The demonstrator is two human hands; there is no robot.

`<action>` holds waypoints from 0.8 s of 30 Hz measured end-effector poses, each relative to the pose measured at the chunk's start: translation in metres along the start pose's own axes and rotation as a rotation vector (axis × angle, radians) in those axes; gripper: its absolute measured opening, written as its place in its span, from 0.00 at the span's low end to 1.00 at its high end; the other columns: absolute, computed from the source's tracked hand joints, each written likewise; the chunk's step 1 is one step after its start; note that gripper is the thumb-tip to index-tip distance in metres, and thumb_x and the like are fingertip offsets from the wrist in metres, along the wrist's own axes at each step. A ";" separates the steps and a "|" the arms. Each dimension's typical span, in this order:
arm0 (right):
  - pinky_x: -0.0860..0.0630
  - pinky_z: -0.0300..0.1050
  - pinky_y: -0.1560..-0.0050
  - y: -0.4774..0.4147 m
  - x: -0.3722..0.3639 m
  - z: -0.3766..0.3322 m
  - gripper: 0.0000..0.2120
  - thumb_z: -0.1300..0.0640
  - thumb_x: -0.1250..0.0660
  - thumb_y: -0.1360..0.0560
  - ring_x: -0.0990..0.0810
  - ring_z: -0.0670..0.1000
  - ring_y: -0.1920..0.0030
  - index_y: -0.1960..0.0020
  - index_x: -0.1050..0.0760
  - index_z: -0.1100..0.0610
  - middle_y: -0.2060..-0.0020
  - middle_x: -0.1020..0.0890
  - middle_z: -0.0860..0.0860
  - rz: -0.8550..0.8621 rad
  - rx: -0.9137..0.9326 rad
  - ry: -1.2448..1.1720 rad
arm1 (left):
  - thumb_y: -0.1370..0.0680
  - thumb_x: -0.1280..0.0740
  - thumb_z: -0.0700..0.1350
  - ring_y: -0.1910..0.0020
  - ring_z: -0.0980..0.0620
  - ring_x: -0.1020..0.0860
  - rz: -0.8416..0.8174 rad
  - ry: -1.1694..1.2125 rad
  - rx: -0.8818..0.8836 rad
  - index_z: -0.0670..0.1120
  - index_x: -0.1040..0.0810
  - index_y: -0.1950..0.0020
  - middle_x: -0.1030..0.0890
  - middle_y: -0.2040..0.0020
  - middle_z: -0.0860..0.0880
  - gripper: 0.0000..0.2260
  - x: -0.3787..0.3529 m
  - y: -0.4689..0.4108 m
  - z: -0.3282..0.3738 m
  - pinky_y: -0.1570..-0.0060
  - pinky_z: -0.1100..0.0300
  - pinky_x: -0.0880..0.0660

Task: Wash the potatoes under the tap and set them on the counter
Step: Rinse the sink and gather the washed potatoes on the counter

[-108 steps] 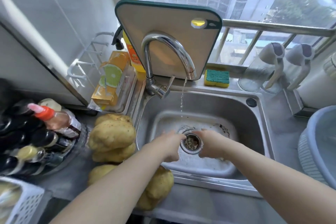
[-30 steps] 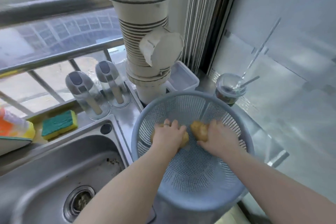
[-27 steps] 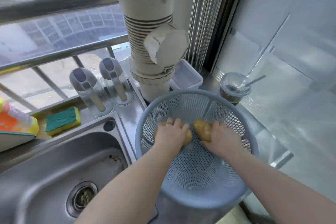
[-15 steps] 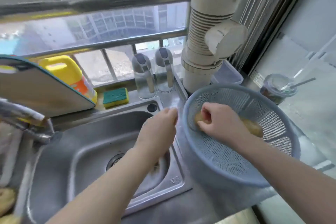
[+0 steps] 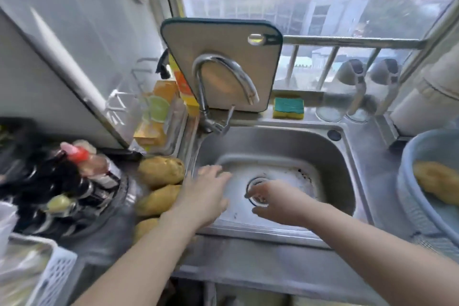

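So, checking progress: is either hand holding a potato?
No, the left hand and right hand are both empty above the sink, fingers loose.

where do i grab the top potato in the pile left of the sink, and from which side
Probably take the top potato across its short middle, left hand coming from above on the sink side. It lies lengthwise with its top bare; another potato sits under it and bottles crowd its far side.

left hand (image 5: 206, 194): went from the basket (image 5: 427, 146) back over the sink (image 5: 285, 146).
right hand (image 5: 278, 204): let go of its potato (image 5: 437, 185), it seems, and followed.
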State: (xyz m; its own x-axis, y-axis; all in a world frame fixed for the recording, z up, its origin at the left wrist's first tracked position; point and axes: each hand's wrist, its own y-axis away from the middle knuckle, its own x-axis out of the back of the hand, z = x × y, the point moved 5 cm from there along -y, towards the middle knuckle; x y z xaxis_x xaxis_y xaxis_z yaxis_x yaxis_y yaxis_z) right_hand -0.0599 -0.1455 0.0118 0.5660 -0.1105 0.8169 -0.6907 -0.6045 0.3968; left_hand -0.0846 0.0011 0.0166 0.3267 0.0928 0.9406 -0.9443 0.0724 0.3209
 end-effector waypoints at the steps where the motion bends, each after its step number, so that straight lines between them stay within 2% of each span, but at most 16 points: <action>1: 0.32 0.37 0.43 -0.006 -0.005 -0.015 0.19 0.52 0.33 0.24 0.24 0.49 0.38 0.33 0.26 0.49 0.38 0.21 0.47 -0.003 0.057 -0.005 | 0.22 0.38 0.52 0.25 0.48 0.45 0.031 -0.003 0.032 0.56 0.41 0.25 0.42 0.24 0.51 0.26 0.001 0.007 -0.019 0.27 0.45 0.45; 3: 0.31 0.40 0.43 -0.016 -0.020 -0.044 0.20 0.51 0.33 0.24 0.24 0.50 0.39 0.33 0.26 0.50 0.38 0.21 0.48 -0.031 0.170 0.008 | 0.22 0.38 0.52 0.24 0.47 0.46 0.081 -0.006 0.093 0.56 0.42 0.25 0.44 0.24 0.49 0.27 0.000 0.018 -0.053 0.27 0.45 0.45; 5: 0.28 0.48 0.41 -0.022 -0.038 -0.070 0.22 0.50 0.32 0.25 0.25 0.54 0.38 0.31 0.29 0.50 0.37 0.24 0.50 -0.077 0.264 0.051 | 0.23 0.37 0.53 0.26 0.46 0.42 0.073 0.015 0.149 0.56 0.41 0.25 0.43 0.24 0.49 0.27 -0.003 0.026 -0.083 0.28 0.47 0.41; 7: 0.27 0.51 0.41 -0.028 -0.053 -0.090 0.25 0.48 0.31 0.26 0.27 0.55 0.37 0.30 0.31 0.51 0.37 0.25 0.52 -0.110 0.324 0.085 | 0.23 0.37 0.53 0.29 0.45 0.37 0.015 0.052 0.191 0.55 0.39 0.26 0.40 0.26 0.49 0.26 -0.009 0.034 -0.105 0.31 0.49 0.36; 10: 0.25 0.54 0.44 -0.041 -0.069 -0.108 0.29 0.45 0.29 0.28 0.26 0.56 0.38 0.31 0.31 0.53 0.38 0.25 0.53 -0.080 0.356 0.115 | 0.23 0.36 0.54 0.29 0.46 0.36 -0.104 0.160 0.210 0.54 0.41 0.25 0.39 0.26 0.49 0.28 -0.022 0.047 -0.124 0.33 0.50 0.34; 13: 0.24 0.54 0.46 -0.052 -0.083 -0.114 0.31 0.43 0.27 0.31 0.24 0.58 0.42 0.33 0.31 0.55 0.41 0.24 0.54 -0.055 0.340 0.167 | 0.29 0.30 0.57 0.25 0.45 0.43 -0.297 0.328 0.167 0.55 0.47 0.23 0.51 0.22 0.49 0.39 -0.035 0.058 -0.131 0.28 0.50 0.40; 17: 0.28 0.51 0.46 -0.060 -0.095 -0.117 0.34 0.42 0.25 0.34 0.22 0.59 0.44 0.33 0.29 0.55 0.44 0.21 0.54 0.038 0.320 0.149 | 0.34 0.25 0.57 0.23 0.41 0.55 -0.398 0.197 0.145 0.56 0.54 0.23 0.66 0.23 0.49 0.49 -0.039 0.069 -0.128 0.26 0.46 0.45; 21: 0.32 0.48 0.41 -0.062 -0.099 -0.117 0.37 0.42 0.26 0.33 0.24 0.56 0.40 0.28 0.33 0.51 0.39 0.21 0.52 0.023 0.252 0.100 | 0.34 0.25 0.57 0.25 0.40 0.66 -0.366 0.037 0.126 0.54 0.57 0.23 0.75 0.27 0.45 0.51 -0.043 0.077 -0.119 0.26 0.39 0.54; 24: 0.25 0.47 0.47 -0.064 -0.093 -0.115 0.34 0.44 0.24 0.34 0.20 0.55 0.46 0.31 0.28 0.51 0.46 0.18 0.53 0.013 0.215 -0.069 | 0.34 0.27 0.61 0.26 0.40 0.69 -0.311 -0.052 0.078 0.53 0.51 0.25 0.74 0.27 0.45 0.46 -0.048 0.078 -0.114 0.27 0.36 0.57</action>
State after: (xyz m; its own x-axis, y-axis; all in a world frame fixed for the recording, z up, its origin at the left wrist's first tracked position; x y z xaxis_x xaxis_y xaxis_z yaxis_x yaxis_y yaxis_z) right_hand -0.1205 -0.0057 -0.0412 0.5921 -0.1688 0.7880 -0.5905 -0.7563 0.2817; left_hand -0.1700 0.1151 -0.0163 0.5993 0.0268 0.8001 -0.8005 0.0129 0.5992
